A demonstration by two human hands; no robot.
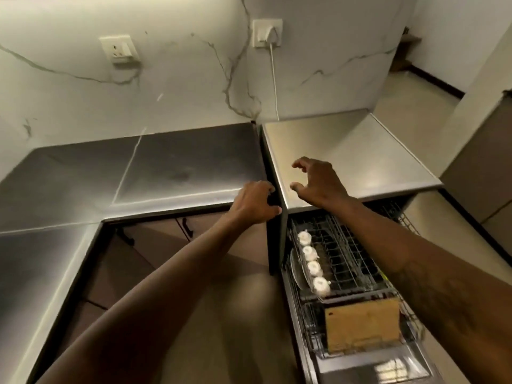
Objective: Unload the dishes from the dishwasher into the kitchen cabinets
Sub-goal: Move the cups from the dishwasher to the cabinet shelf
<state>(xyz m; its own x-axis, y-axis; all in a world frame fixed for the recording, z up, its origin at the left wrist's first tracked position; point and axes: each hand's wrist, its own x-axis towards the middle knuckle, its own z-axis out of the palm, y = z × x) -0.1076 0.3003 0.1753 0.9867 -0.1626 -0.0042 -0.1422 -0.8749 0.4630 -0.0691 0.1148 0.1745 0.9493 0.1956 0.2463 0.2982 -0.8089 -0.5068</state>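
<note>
Above wire racks [340,245], right hand [318,181] hovers over smooth steel top [360,151].

Four white cups [314,268] are set in a row along the left side of the pulled-out upper rack [346,250], with a clear plate [297,268] just left. A wooden board [363,325] is stood in the nearer lower rack [311,328].

left hand [253,202] fingertips: hidden in dark gap | dishwasher door [388,367]: cut by bottom edge | plates [297,269]: perhaps glass, blurred

No legible text or labels.
</note>
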